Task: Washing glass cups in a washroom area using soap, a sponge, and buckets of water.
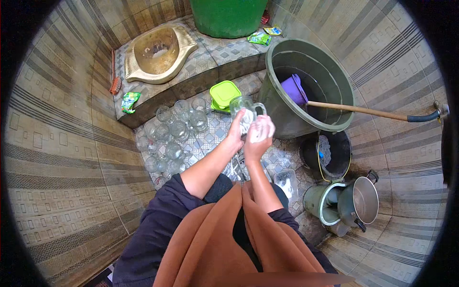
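Observation:
A clear glass mug (239,104), streaked with white suds, is tilted between both hands. My left hand (235,132) grips its side, thumb along the glass. Curled at the handle's lower end is my right hand (260,132), blurred and coated in white foam; whether a sponge is inside it I cannot tell. To the left, several glass mugs (178,130) stand close together on the tiled floor. Below my wrists lies metal cutlery (235,168), partly hidden by my forearms. A clear plastic tub (287,183) with white suds sits right of my knees.
Lime-green plastic containers (225,94) rest beyond the mug. A large grey barrel (272,104) holds a purple dipper (294,89) with a wooden handle. Black bucket (344,154), pale green bucket (315,201) and metal pot (364,201) line the right. A squat toilet (181,59) is on the raised step (200,79).

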{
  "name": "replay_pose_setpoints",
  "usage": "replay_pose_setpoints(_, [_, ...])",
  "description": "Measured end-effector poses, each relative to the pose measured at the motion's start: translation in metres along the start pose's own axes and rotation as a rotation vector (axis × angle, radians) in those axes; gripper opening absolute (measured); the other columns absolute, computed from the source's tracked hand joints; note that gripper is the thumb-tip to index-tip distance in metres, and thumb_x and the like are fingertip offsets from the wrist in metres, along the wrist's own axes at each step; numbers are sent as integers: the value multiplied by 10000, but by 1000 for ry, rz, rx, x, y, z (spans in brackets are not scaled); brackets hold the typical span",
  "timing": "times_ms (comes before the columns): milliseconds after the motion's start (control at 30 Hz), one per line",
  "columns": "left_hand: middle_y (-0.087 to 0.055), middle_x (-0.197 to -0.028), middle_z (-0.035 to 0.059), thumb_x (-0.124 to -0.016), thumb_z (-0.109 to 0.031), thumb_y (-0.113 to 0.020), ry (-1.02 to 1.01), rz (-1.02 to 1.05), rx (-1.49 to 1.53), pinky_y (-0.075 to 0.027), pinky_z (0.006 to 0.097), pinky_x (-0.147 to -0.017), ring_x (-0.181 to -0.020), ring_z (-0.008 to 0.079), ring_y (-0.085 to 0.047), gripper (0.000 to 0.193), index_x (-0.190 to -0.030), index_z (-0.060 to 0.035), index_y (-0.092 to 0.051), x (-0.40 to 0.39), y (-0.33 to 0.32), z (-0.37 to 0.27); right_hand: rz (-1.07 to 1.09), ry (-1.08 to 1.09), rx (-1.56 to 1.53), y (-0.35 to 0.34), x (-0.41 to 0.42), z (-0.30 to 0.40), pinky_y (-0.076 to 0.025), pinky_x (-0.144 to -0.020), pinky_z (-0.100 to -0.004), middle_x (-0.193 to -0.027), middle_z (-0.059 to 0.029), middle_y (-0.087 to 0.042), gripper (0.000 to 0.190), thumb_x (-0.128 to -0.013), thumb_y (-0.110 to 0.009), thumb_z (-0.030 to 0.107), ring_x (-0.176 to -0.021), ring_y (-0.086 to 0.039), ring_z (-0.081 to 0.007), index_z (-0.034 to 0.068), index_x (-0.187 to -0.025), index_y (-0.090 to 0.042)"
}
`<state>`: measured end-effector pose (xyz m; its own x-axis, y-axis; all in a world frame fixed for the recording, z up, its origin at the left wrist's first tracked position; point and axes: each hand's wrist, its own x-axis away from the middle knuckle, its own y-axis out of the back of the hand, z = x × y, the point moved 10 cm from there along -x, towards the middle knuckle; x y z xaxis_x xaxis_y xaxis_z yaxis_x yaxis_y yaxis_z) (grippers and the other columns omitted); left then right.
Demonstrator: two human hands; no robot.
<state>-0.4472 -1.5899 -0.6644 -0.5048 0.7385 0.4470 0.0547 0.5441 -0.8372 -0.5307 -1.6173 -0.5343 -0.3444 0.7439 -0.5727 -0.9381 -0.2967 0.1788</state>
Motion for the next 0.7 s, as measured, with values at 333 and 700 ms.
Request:
replay_pose_setpoints(333, [-536, -939, 93, -665, -210, -615, -69, 229, -361, -441, 326, -759, -831, 186, -537, 491, -1072, -29, -408, 16, -37, -8, 37, -602, -625, -2, -4, -103, -407, -676, -237, -854, -50, -527, 188, -767, -527, 101, -757, -500, -115, -2, -920, -490])
replay_pose_setpoints(700, [-522, -943, 76, -556, -126, -715, -302, 147, -876, -381, 273, -789, -859, 161, -494, 573, -1035, 0, -427, -2, -10, -45, 324, -477, 261, -1, 8, -121, -405, -601, -376, -739, -202, -565, 272, -723, -539, 246, -686, -565, -295, -9, -815, -544])
